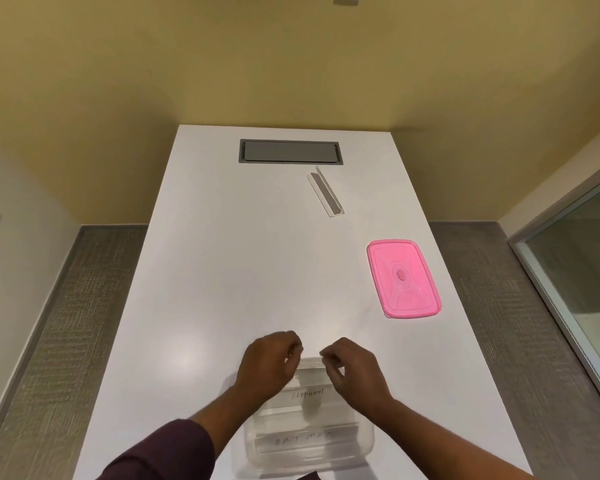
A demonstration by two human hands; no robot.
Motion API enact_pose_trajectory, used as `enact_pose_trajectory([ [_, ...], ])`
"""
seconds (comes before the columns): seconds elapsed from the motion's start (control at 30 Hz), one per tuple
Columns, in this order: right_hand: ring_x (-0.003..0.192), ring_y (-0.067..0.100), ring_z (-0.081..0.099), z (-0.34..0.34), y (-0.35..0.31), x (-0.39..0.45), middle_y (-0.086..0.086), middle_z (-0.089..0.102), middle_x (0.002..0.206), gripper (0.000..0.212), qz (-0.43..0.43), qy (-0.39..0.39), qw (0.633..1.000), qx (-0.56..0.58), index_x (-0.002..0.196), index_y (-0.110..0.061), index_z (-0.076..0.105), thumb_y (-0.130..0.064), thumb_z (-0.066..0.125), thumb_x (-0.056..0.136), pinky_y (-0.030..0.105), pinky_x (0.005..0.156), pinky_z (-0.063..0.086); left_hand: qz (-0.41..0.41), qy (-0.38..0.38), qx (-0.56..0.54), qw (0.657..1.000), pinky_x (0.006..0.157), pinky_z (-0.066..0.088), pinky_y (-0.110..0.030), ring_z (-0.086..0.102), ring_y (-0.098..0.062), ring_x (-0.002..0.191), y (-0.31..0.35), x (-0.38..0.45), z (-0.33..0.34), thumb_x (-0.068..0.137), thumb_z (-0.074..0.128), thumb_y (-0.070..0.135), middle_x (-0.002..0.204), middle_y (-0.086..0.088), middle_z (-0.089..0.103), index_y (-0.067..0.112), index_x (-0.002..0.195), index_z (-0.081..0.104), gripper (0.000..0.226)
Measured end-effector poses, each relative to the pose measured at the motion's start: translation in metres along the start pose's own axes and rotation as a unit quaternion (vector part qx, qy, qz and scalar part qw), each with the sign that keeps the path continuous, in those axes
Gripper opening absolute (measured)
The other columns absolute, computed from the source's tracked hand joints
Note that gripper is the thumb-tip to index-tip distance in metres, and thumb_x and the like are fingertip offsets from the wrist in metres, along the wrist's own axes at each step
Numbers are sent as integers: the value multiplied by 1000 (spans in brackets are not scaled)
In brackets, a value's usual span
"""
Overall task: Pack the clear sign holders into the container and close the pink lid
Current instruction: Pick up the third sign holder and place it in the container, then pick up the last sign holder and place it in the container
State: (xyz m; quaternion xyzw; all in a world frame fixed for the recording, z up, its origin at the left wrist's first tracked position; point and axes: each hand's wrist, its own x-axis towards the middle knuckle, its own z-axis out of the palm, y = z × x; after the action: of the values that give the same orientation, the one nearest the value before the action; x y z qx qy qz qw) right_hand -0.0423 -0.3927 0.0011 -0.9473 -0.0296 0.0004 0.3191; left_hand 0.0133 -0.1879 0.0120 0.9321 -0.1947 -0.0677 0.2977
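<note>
A clear plastic container [370, 441] stands on the white table near the front edge. A clear sign holder marked BATMAN [305, 441] lies inside it. A second clear sign holder, marked ELEPHANT [309, 393], leans over the container's far end. My left hand [269, 367] and my right hand [355, 370] pinch this holder's upper ends, one on each side. Another clear sign holder [325, 192] lies far back on the table, right of centre. The pink lid [404, 278] rests flat on the table at the right, apart from the container.
A grey cable hatch [291, 151] is set into the white table [222, 271] at its far end. Yellow walls stand behind, grey carpet runs along both sides, and a glass panel [575, 265] stands at the right.
</note>
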Motion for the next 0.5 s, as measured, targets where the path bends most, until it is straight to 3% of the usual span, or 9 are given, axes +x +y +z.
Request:
enact_pose_trajectory([
  [0.13, 73, 1, 64, -12, 6, 38, -14, 68, 86, 11, 74, 52, 995, 34, 92, -24, 72, -15, 72, 86, 16, 70, 52, -83, 11, -15, 996, 70, 54, -31, 68, -11, 75, -22, 29, -5, 89, 60, 29, 81, 9, 73, 25, 89, 68, 9],
  [0.33, 75, 5, 68, -32, 36, 118, -8, 71, 98, 12, 159, 29, 986, 41, 100, -20, 72, -19, 71, 88, 31, 75, 57, -138, 1, 21, 990, 73, 52, -34, 66, -22, 86, -74, 73, 1, 90, 57, 22, 91, 4, 71, 21, 94, 66, 9],
  [0.5, 82, 13, 73, -41, 67, 193, -3, 74, 103, 14, 209, 14, 977, 42, 101, -18, 74, -21, 71, 88, 36, 86, 56, -141, -27, 47, 988, 94, 51, -38, 58, -24, 121, -116, 104, 17, 92, 57, 23, 131, -2, 59, 16, 128, 57, 36],
])
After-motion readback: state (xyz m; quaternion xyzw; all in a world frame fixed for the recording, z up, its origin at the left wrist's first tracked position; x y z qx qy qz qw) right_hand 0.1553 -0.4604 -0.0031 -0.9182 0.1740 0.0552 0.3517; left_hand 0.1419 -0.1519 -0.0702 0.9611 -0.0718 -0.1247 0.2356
